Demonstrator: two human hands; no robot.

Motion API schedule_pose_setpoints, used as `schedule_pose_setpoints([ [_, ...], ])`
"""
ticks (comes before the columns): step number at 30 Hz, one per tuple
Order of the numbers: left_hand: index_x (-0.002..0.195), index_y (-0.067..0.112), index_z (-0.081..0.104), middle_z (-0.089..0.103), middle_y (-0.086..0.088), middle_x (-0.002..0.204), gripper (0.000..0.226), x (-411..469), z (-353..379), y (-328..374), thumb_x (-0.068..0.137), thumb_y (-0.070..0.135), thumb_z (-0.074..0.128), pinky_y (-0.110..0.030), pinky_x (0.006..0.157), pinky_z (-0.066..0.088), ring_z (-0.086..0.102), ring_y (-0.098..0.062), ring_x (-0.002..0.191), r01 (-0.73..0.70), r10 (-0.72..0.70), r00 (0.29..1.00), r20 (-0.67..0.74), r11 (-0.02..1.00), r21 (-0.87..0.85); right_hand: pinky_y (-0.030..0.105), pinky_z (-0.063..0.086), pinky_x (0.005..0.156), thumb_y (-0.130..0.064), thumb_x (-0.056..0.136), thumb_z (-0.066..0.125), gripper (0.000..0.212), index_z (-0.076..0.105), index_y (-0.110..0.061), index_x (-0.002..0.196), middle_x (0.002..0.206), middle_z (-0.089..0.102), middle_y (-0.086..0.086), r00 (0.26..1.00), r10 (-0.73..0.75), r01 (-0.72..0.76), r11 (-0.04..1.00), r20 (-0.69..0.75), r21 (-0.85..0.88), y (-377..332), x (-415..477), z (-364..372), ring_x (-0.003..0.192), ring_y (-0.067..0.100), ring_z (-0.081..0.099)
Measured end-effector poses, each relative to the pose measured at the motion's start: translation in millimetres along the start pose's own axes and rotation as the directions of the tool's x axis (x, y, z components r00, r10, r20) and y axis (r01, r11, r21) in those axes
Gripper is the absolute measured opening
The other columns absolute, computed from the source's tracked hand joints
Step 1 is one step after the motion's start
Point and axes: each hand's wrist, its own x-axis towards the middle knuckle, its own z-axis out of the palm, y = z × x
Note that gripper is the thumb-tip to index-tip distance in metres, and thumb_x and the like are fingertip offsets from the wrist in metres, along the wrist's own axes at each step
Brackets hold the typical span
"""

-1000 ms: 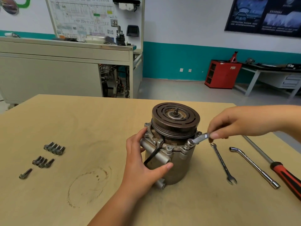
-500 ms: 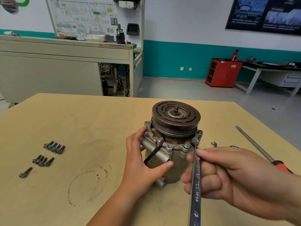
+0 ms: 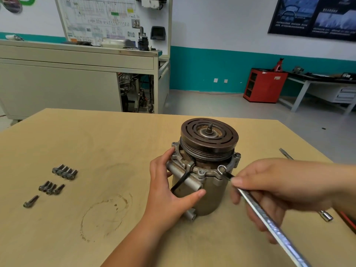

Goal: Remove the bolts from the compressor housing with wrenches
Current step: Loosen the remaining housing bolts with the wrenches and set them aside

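The grey compressor housing (image 3: 210, 191) stands upright on the wooden table (image 3: 96, 143), its dark grooved pulley (image 3: 209, 134) on top. My left hand (image 3: 167, 187) grips the housing's left side, thumb on the front pipe. My right hand (image 3: 279, 187) holds a long silver wrench (image 3: 265, 218). The wrench's ring end sits over a bolt (image 3: 221, 168) on the front right of the flange. Another flange bolt (image 3: 201, 172) shows to its left, and one more bolt (image 3: 238, 155) sits at the right ear.
Several removed bolts (image 3: 64, 171) lie in two rows at the table's left, with a single bolt (image 3: 30, 201) nearer me. An L-shaped socket wrench (image 3: 325, 215) and a red-handled screwdriver (image 3: 287, 153) lie partly hidden behind my right arm. A round stain (image 3: 104, 218) marks the tabletop.
My right hand has swung the wrench from pointing out to the right round to pointing toward me, and its ring end now sits on the front right flange bolt. My left hand has stayed on the housing.
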Motion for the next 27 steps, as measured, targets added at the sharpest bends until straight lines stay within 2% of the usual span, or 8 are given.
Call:
schedule_pose_setpoints([
  [3, 0.135, 0.043, 0.033, 0.031, 0.025, 0.13, 0.095, -0.2, -0.2, 0.2, 0.05, 0.055, 0.075, -0.042, 0.108, 0.04, 0.036, 0.003, 0.128, 0.013, -0.012, 1.0, 0.008, 1.0, -0.009, 0.022, 0.05, 0.057, -0.06, 0.075, 0.048, 0.041, 0.064, -0.022, 0.072, 0.056, 0.062, -0.002, 0.994, 0.085, -0.106, 0.867, -0.065, -0.487, -12.5, -5.2, -33.3, 0.049, 0.012, 0.061],
  [5, 0.134, 0.043, 0.033, 0.031, 0.025, 0.13, 0.095, -0.2, 0.0, 1.0, 0.05, 0.055, 0.075, -0.041, 0.109, 0.039, 0.035, 0.004, 0.128, 0.01, -0.01, 1.0, 0.008, 1.0, -0.007, 0.019, 0.044, 0.062, -0.074, 0.063, 0.043, 0.05, 0.065, -0.03, 0.067, 0.055, 0.059, -0.01, 0.978, -0.008, -0.144, 0.695, -0.208, -0.705, -17.4, -1.4, -48.7, 0.051, 0.001, 0.053],
  [8, 0.133, 0.044, 0.033, 0.031, 0.026, 0.13, 0.094, -0.3, 0.7, 1.4, 0.05, 0.056, 0.075, -0.04, 0.109, 0.039, 0.035, 0.005, 0.127, 0.006, -0.006, 1.0, 0.005, 1.0, -0.006, 0.015, 0.04, 0.061, -0.078, 0.057, 0.037, 0.048, 0.064, -0.042, 0.074, 0.067, 0.061, -0.022, 0.923, -0.289, -0.047, 0.574, -0.256, -0.817, -17.8, 7.1, -63.9, 0.063, -0.004, 0.053],
  [12, 0.132, 0.047, 0.032, 0.031, 0.029, 0.128, 0.094, -0.6, 0.0, 1.0, 0.049, 0.055, 0.076, -0.042, 0.108, 0.039, 0.036, 0.004, 0.127, 0.011, -0.011, 1.0, 0.007, 1.0, -0.014, 0.019, 0.044, 0.066, -0.076, 0.062, 0.04, 0.042, 0.066, -0.051, 0.085, 0.08, 0.063, -0.024, 0.944, -0.264, -0.013, 0.572, -0.199, -0.82, -12.9, -7.3, -84.0, 0.072, -0.003, 0.056],
  [16, 0.134, 0.046, 0.032, 0.031, 0.028, 0.129, 0.095, -0.6, 0.1, 0.3, 0.05, 0.055, 0.076, -0.043, 0.107, 0.04, 0.036, 0.001, 0.129, 0.008, -0.008, 1.0, 0.004, 1.0, -0.016, 0.02, 0.05, 0.079, -0.076, 0.068, 0.053, 0.046, 0.067, -0.038, 0.09, 0.088, 0.072, -0.007, 0.991, -0.094, 0.021, 0.798, -0.091, -0.603, 6.1, -24.0, -83.6, 0.083, 0.007, 0.067],
  [20, 0.133, 0.047, 0.032, 0.031, 0.029, 0.129, 0.094, -0.5, 0.2, -0.1, 0.05, 0.055, 0.076, -0.043, 0.107, 0.041, 0.036, 0.002, 0.128, 0.004, -0.004, 1.0, 0.0, 1.0, -0.007, 0.03, 0.055, 0.077, -0.045, 0.08, 0.063, 0.039, 0.055, -0.009, 0.095, 0.092, 0.073, 0.014, 0.996, -0.093, 0.092, 0.986, -0.003, -0.143, 28.5, -14.9, -47.2, 0.083, 0.028, 0.071],
  [24, 0.134, 0.047, 0.033, 0.032, 0.025, 0.129, 0.095, -0.5, 0.6, -2.6, 0.051, 0.055, 0.078, -0.046, 0.105, 0.042, 0.038, -0.003, 0.128, -0.009, 0.009, 1.0, -0.006, 1.0, -0.002, 0.029, 0.056, 0.053, -0.024, 0.075, 0.072, 0.024, 0.063, -0.003, 0.083, 0.086, 0.07, 0.027, 0.976, -0.182, 0.215, 0.871, -0.117, 0.442, 24.5, -8.8, 16.0, 0.053, 0.023, 0.068],
  [27, 0.132, 0.052, 0.032, 0.034, 0.023, 0.128, 0.095, -0.4, 1.2, -5.5, 0.051, 0.054, 0.08, -0.045, 0.103, 0.044, 0.039, -0.002, 0.128, -0.025, 0.025, 0.999, -0.03, 1.0, 0.008, 0.027, 0.052, 0.041, -0.021, 0.063, 0.06, 0.021, 0.071, -0.003, 0.069, 0.071, 0.069, 0.024, 0.954, -0.243, 0.3, 0.759, -0.175, 0.578, 7.4, -7.9, 42.4, 0.045, 0.024, 0.065],
])
